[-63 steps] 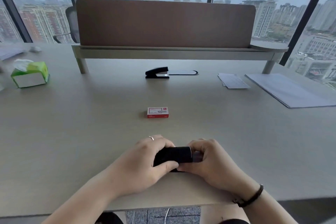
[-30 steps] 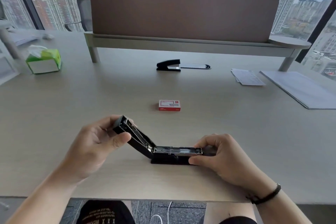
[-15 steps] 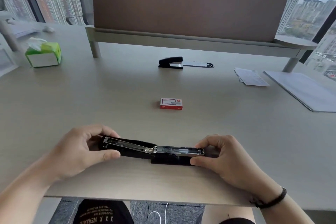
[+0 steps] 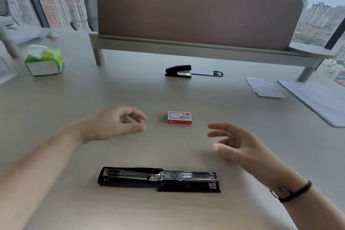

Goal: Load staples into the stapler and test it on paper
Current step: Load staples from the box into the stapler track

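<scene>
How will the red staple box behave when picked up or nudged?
The staple box looks like small flat cardboard, so probably stiff enough to pinch but crushable. Lying flat on the smooth desk, it should slide, not roll or tip. Probably dense for its size.

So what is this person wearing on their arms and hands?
Both forearms are bare, no sleeves in view. The right wrist carries a thin dark bracelet behind the right hand. No ring can be made out on the blurred left hand.
</scene>
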{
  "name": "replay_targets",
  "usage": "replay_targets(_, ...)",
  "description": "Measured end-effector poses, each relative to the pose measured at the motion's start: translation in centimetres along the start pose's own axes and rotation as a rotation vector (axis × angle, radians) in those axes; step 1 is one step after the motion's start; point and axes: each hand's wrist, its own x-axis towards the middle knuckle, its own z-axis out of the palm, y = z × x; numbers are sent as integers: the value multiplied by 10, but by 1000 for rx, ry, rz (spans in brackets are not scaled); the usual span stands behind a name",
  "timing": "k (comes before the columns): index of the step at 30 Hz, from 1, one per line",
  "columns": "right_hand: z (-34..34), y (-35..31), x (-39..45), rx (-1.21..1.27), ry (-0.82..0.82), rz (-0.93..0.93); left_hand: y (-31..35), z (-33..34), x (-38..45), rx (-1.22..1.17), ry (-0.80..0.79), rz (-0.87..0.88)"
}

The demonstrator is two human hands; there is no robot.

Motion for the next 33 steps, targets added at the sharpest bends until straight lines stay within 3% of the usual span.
replay_targets(4,8,7,58,-39,121,70,6,33,54,163,90,50)
replay_targets(10,27,12,112,196,341,75,5,62,78,237,237,160)
replay_targets(14,36,11,115,201,264,12,5,62,75,211,272,176)
replay_targets(23,29,17,102,-140,28,-99,7,59,75,153,207,169)
replay_targets(27,34,16,101,-500,7,-180,7,58,73,135,159,201)
replay_targets(33,24,15,99,-551,11,-119,6,52,72,112,166,165)
